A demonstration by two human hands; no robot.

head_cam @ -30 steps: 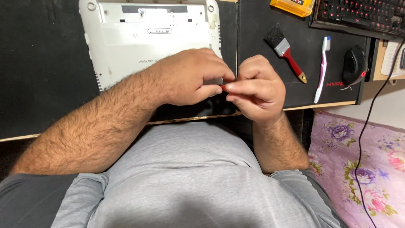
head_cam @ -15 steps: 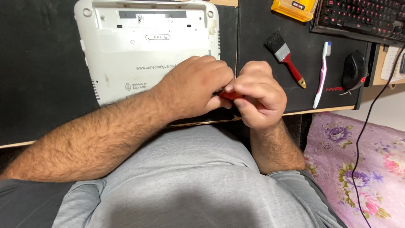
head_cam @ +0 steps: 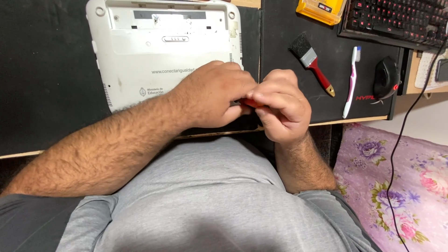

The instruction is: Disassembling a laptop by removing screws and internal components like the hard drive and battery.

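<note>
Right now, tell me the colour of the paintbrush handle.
Red, with a gold tip; the paintbrush shows clearly in the head view, on the black mat.

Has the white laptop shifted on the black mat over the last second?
Cannot tell: the white laptop keeps its spacing to the paintbrush; the whole view shifts together.

The person wears a plain grey T-shirt with short sleeves that end above the elbows; the cloth looks soft, with light folds across the belly and at the sleeve hems. Both forearms are bare and thickly covered with dark hair, which thins toward the wrists. The left hand (head_cam: 212, 93) and the right hand (head_cam: 282, 109) are bare: broad, with short fingers and some hair on their backs. The wrists show bare too.
</note>
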